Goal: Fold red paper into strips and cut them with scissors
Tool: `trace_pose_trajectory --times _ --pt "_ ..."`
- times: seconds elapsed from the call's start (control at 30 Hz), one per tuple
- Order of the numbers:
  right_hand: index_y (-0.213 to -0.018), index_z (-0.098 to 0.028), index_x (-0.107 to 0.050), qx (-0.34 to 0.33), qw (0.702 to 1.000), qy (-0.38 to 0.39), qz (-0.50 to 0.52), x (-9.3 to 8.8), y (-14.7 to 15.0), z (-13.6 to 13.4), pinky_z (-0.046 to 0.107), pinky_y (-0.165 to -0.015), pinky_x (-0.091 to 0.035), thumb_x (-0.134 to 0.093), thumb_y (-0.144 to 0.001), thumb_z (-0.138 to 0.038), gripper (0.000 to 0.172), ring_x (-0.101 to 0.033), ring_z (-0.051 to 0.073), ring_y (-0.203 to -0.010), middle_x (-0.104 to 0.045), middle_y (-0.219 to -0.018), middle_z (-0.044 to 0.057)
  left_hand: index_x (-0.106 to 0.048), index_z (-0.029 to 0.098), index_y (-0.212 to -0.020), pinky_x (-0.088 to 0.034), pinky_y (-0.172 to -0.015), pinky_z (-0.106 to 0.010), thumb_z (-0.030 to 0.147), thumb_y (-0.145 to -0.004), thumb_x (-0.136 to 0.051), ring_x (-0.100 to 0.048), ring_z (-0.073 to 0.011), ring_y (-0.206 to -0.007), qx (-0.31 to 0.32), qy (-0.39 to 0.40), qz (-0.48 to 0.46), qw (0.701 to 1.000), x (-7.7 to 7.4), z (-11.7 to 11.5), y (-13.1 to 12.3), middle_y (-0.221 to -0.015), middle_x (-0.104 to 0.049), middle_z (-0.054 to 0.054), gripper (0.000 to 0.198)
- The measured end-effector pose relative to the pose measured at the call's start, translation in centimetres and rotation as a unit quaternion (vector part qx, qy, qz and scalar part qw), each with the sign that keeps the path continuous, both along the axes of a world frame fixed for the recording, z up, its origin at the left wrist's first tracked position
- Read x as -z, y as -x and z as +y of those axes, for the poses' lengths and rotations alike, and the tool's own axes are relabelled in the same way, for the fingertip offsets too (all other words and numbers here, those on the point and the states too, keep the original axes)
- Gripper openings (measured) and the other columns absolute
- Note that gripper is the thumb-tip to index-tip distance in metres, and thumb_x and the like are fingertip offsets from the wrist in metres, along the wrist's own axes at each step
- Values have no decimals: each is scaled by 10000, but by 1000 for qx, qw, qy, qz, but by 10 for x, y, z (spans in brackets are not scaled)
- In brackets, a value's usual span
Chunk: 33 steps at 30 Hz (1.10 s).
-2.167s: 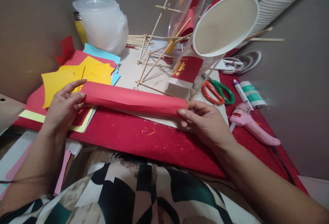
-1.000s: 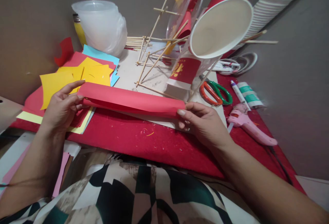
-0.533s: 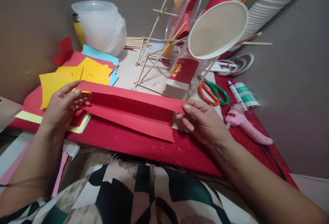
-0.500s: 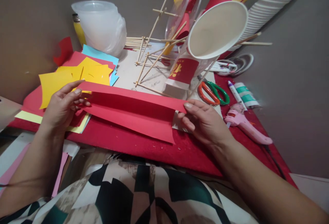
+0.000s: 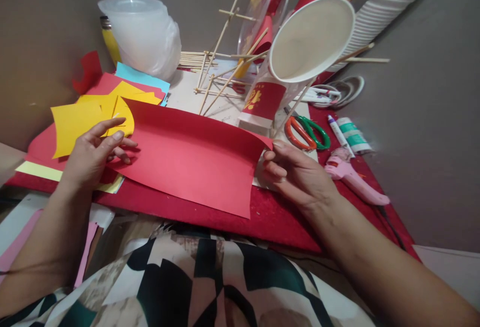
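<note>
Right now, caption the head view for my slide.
Right hand pinches the red paper by a corner, left hand at its opposite end; scissors and glue gun nearby.

The right hand (image 5: 300, 173) pinches a red paper sheet's (image 5: 191, 162) corner. The left hand (image 5: 90, 154), fingers parted, is at its other end. A pink glue gun (image 5: 356, 182) lies nearby.

I look down on a bench (image 5: 277, 212) covered in red cloth (image 5: 296, 229), with a pale board (image 5: 184, 92) lying across its middle. On the left rests a loose pile of red, yellow and light blue paper (image 5: 73, 124); behind it stand translucent plastic tubs (image 5: 139, 37). A frame of thin wooden sticks (image 5: 236, 71) sits on the board. At the board's right edge I see scissors (image 5: 320, 136) with orange and green handles. Farther right, on the cloth itself, lie a purple-capped marker (image 5: 341, 136), a green-and-white cylinder (image 5: 354, 137) and a pink glue gun (image 5: 360, 182).
</note>
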State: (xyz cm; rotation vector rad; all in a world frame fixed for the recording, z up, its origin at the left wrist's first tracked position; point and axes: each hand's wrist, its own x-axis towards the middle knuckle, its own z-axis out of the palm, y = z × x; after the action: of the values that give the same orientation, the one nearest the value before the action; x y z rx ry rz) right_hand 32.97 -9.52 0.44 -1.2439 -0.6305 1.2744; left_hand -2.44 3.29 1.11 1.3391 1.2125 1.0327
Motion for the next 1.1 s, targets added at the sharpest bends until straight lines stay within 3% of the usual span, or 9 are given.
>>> trace_pose_trajectory --times 0.23,0.4,0.5,0.67,0.8,0.87,0.93,1.0,1.1 --pt "-817 -221 -716 -1 999 0 35 4 -1 2 183 -371 -376 -906 -606 -400 335 -438 41 -392 -699 -632 -50 -709 196 -1238 -606 -562 -215 410 -703 -873 -746 -176 -584 3 3 17 1000 -1 -2 -2 -752 -795 -79 599" --pt "-738 -215 -672 33 993 -58 -97 7 5 -3 197 -382 -409 -876 -695 -448 312 -534 76 -418 -723 -654 -6 -731 179 -1155 -582 -562 -207 357 -715 -857 -726 -150 -575 1 -15 18 1000 -3 -2 -6 -743 -789 -72 492" --pt "-763 -222 -684 66 972 -81 -210 7 9 -9 216 -445 -477 -816 -789 -398 221 -605 105 -489 -745 -702 9 -740 171 -1132 -550 -536 -201 345 -736 -833 -681 -123 -538 -14 -32 23 999 -4 -2 -5 -715 -779 -57 442" --pt "-891 -221 -731 89 879 -143 -446 13 4 -14 266 -555 -550 -693 -856 -262 66 -669 145 -616 -764 -822 17 -754 166 -1120 -472 -507 -217 292 -797 -784 -592 -92 -489 -45 -59 51 996 -4 -3 -4 -680 -757 -24 348" --pt "-1100 -229 -725 5 770 -208 -603 24 -8 -13 384 -782 -622 -574 -867 -123 298 -738 235 -931 -769 -1109 87 -767 154 -1065 -454 -496 -224 269 -818 -770 -556 -77 -466 -75 -91 37 992 -2 -1 -5 -666 -738 -12 273" --pt "-1225 -211 -689 -64 705 -240 -664 27 -11 -14 494 -961 -589 -548 -854 -83 417 -683 303 -1169 -712 -1279 148 -757 137 -1077 -503 -534 -231 270 -830 -772 -584 -80 -498 -88 -91 25 992 -1 2 -5 -679 -736 -5 281" --pt "-1340 -179 -633 -139 653 -246 -703 26 -12 -17 569 -1070 -522 -538 -858 -74 502 -602 343 -1308 -635 -1401 197 -731 123 -1140 -576 -635 -266 295 -858 -767 -669 -112 -617 -90 -91 22 992 1 6 -3 -756 -758 -15 332" --pt "-1415 -158 -581 -211 623 -235 -715 22 -9 -22 592 -1102 -496 -525 -871 -81 553 -558 357 -1364 -580 -1470 215 -692 110 -1217 -618 -811 -349 335 -897 -750 -740 -175 -856 -89 -121 47 988 4 7 -1 -930 -789 -53 396" --pt "-1454 -155 -559 -275 597 -207 -725 16 -2 -29 601 -1070 -518 -507 -927 -143 530 -573 370 -1351 -575 -1488 209 -627 85 -1309 -543 -1040 -487 362 -897 -767 -661 -279 -1207 -122 -278 175 937 11 -9 0 -1266 -727 -138 517"
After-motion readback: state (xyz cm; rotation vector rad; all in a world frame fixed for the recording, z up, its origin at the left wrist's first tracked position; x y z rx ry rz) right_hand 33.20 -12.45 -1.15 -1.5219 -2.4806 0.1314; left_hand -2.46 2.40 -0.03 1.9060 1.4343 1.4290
